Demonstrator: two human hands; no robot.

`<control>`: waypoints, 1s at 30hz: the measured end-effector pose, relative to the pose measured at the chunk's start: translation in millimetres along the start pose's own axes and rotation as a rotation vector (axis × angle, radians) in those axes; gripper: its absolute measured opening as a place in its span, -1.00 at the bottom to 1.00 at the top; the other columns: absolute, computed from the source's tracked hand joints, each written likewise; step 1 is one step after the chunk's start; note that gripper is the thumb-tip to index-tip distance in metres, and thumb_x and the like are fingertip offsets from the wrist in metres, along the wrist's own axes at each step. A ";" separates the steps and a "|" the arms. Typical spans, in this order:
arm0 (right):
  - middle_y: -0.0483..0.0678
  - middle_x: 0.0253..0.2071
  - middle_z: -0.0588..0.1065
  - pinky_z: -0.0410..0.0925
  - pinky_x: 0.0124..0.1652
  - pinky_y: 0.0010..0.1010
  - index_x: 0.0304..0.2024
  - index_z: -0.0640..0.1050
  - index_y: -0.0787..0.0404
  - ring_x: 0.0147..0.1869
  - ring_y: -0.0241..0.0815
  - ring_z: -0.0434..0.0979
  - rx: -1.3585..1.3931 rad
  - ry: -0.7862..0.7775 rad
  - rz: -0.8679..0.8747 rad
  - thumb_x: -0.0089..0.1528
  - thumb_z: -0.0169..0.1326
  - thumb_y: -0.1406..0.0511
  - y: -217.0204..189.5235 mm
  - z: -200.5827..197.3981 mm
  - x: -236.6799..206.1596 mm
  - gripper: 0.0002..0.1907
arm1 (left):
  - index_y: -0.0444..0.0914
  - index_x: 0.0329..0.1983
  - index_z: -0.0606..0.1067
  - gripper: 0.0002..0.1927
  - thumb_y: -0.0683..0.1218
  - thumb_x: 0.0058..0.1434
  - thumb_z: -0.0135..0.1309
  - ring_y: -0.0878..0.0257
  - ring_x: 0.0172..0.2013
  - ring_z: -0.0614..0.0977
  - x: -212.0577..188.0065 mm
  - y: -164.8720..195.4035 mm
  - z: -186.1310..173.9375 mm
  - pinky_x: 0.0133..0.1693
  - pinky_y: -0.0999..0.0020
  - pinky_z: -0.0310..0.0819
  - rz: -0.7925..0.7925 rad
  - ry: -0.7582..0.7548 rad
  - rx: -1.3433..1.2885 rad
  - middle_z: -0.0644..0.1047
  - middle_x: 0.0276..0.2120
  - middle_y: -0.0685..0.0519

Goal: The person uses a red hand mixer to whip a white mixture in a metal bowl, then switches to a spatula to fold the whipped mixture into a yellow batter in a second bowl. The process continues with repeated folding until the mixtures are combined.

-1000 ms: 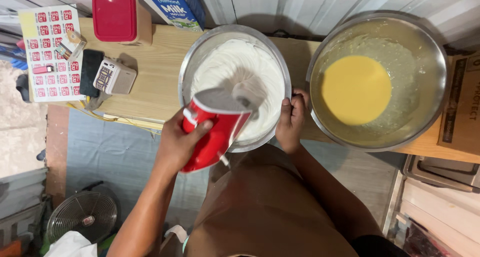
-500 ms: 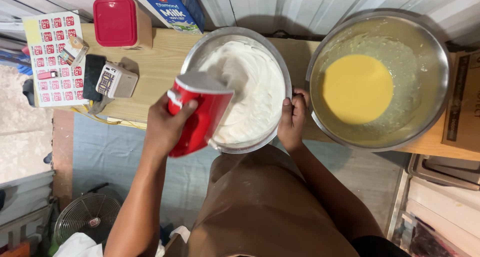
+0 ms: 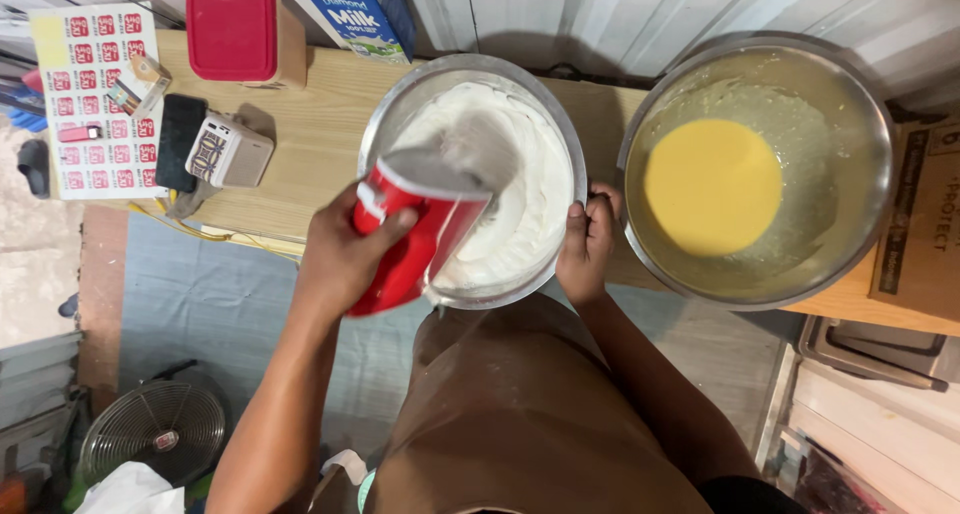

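red hand mixer [image 3: 410,236] | in left hand [image 3: 340,259] | right hand [image 3: 588,242] grips bowl [image 3: 400,114]

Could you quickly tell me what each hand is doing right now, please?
Left hand: closed around the red hand mixer.
Right hand: gripping the rim of the steel bowl of white cream.

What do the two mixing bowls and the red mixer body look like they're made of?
Both bowls, the one with white cream and the one with yellow batter, look like stainless steel: grey, shiny rims with soft reflections. The hand mixer in the left hand looks like glossy red moulded plastic with a pale top, though that is a guess from its sheen.
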State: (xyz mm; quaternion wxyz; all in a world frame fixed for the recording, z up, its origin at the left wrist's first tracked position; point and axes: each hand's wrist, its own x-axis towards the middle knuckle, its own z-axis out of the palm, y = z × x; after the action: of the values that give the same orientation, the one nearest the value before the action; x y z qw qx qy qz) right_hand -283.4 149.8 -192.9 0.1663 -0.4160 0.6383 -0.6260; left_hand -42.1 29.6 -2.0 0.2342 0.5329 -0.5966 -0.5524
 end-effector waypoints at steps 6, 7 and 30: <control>0.10 0.15 0.28 0.25 0.14 -0.34 -0.18 0.35 0.36 0.10 -0.14 0.32 0.054 0.005 0.010 0.48 -0.11 0.29 0.1 -0.8 -6.7 -0.77 | -0.37 0.12 0.53 -0.47 0.01 0.16 0.29 0.29 -0.27 0.70 23.1 24.9 21.4 -0.16 0.35 0.62 0.017 -0.038 0.040 0.70 -0.21 -0.06; 0.10 0.15 0.27 0.24 0.15 -0.33 -0.19 0.35 0.36 0.10 -0.14 0.32 0.048 0.007 0.011 0.49 -0.11 0.30 0.1 -0.8 -7.5 -0.77 | -0.36 0.13 0.53 -0.46 0.02 0.15 0.29 0.30 -0.26 0.71 20.3 25.1 22.8 -0.14 0.35 0.62 0.017 -0.063 0.038 0.70 -0.20 -0.06; 0.02 0.11 0.30 0.21 0.20 -0.39 -0.29 0.28 0.30 0.10 -0.19 0.29 -0.060 0.280 0.056 0.50 -0.08 0.26 -28.2 21.8 -55.8 -0.70 | -0.41 -0.15 0.51 -0.70 -0.05 0.34 0.27 0.42 -0.59 0.41 84.9 -43.4 -78.3 -0.54 0.45 0.26 0.022 -0.115 -0.081 0.48 -0.53 0.12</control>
State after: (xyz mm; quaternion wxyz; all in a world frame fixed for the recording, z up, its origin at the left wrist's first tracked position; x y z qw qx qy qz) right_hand -225.0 180.3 -187.2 0.0804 -0.3112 0.6852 -0.6536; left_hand 14.8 -70.7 -45.9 0.2270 0.4838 -0.5922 -0.6031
